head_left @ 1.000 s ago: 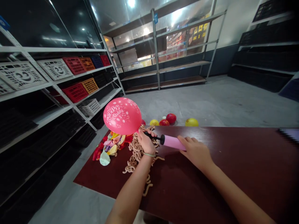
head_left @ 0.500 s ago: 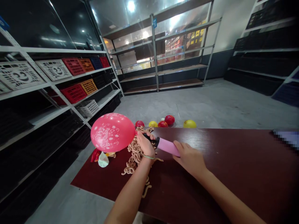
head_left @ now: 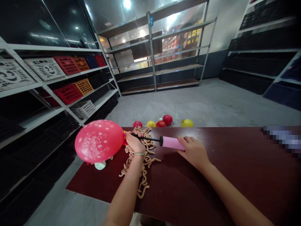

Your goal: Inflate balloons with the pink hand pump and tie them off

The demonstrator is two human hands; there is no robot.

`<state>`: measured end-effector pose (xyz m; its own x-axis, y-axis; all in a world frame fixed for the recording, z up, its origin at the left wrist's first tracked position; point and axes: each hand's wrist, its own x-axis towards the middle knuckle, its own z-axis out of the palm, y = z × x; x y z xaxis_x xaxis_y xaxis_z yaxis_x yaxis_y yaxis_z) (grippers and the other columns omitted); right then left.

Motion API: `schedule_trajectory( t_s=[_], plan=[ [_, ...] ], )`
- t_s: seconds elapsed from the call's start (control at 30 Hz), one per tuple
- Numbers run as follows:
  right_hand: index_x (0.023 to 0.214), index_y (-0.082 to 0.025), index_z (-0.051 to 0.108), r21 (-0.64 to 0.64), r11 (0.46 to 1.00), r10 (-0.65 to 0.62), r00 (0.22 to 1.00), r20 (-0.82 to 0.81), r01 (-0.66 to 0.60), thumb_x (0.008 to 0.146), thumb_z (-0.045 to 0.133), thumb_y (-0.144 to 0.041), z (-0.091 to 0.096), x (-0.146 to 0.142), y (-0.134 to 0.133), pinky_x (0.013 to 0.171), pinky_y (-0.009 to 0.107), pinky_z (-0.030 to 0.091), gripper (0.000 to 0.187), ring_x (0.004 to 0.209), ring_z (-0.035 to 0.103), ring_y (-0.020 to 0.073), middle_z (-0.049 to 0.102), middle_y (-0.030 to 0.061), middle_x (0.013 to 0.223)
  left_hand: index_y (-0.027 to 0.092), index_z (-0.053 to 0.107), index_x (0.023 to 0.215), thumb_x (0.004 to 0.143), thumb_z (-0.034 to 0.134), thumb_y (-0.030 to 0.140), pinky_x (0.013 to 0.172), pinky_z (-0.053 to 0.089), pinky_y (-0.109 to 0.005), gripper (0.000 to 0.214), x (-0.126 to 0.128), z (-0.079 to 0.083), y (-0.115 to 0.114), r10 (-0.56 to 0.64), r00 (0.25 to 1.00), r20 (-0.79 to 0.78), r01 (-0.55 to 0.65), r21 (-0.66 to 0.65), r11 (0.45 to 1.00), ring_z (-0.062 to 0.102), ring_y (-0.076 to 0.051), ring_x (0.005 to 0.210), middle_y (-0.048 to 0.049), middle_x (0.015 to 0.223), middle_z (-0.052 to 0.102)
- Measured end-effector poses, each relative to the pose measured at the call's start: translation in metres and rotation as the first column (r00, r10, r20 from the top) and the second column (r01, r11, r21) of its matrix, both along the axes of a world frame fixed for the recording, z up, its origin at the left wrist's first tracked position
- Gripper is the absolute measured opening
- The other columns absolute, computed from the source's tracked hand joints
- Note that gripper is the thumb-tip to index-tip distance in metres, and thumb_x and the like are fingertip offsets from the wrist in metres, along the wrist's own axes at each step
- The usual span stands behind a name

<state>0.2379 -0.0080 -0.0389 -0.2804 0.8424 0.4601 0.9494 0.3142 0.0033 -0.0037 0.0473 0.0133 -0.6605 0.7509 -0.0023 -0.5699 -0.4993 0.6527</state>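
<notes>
A large red balloon with pale printing hangs off the left side of my left hand. That hand is closed round the balloon's neck and the black end of a balloon pump. The pump's thin black rod shows between its black end and the pink barrel. My right hand is wrapped round the barrel's right end. Beneath my left hand and wrist lies a heap of beige squiggly strands. A pale green uninflated balloon is partly hidden below the red one.
The dark red table spans the foreground. Beyond its far edge are red balloons and yellow balloons on the floor. A pixelated patch covers something at the table's right. Shelving with crates stands left; more racks stand behind.
My hands have moved apart, drawing the pump's rod out of the barrel. My left hand and the red balloon have shifted left, and the view has turned slightly.
</notes>
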Motion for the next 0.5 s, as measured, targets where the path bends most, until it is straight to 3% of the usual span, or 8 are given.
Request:
schedule_trajectory(
  t_s=[0.1,0.23,0.37,0.5],
  plan=[
    [0.124,-0.022,0.057,-0.040,0.999,0.027,0.999,-0.026,-0.028,0.083,0.057,-0.033,-0.004,-0.022,-0.010,0.070,0.031,0.035,0.042,0.088,0.058,0.0236,0.066,0.0067,0.097,0.022,0.038,0.081,0.091,0.048,0.040,0.043,0.034,-0.022,0.022,0.015,-0.008,-0.005,-0.052,0.998,-0.020,0.052,-0.020,0.998,0.038,-0.008,0.039,0.0075,0.055,0.041],
    [0.132,-0.023,0.050,-0.094,0.992,0.083,0.995,-0.052,-0.088,0.086,0.053,-0.033,-0.007,-0.040,-0.017,0.064,0.030,0.036,0.046,0.094,0.057,0.0237,0.065,0.0078,0.106,0.021,0.041,0.075,0.091,0.049,0.046,0.043,0.037,-0.023,0.031,0.036,-0.020,-0.011,-0.171,0.980,-0.105,0.168,-0.035,0.985,0.041,-0.008,0.038,0.0061,0.056,0.043],
    [0.134,-0.025,0.049,-0.075,0.992,0.096,0.995,-0.029,-0.098,0.086,0.055,-0.032,-0.003,-0.029,-0.011,0.070,0.032,0.039,0.049,0.096,0.055,0.0249,0.065,0.0072,0.107,0.022,0.041,0.078,0.090,0.049,0.049,0.046,0.039,-0.024,0.031,0.035,-0.019,-0.010,-0.188,0.976,-0.112,0.188,-0.010,0.982,0.044,-0.009,0.040,0.0065,0.057,0.044],
    [0.134,-0.027,0.051,-0.019,0.999,0.037,0.999,0.003,-0.037,0.085,0.059,-0.029,0.002,-0.008,-0.001,0.078,0.036,0.037,0.050,0.100,0.053,0.0268,0.065,0.0067,0.109,0.023,0.040,0.083,0.091,0.049,0.041,0.049,0.039,-0.025,0.022,0.016,-0.004,-0.007,-0.101,0.993,-0.060,0.103,0.028,0.994,0.045,-0.010,0.043,0.0062,0.058,0.046]
  ],
)
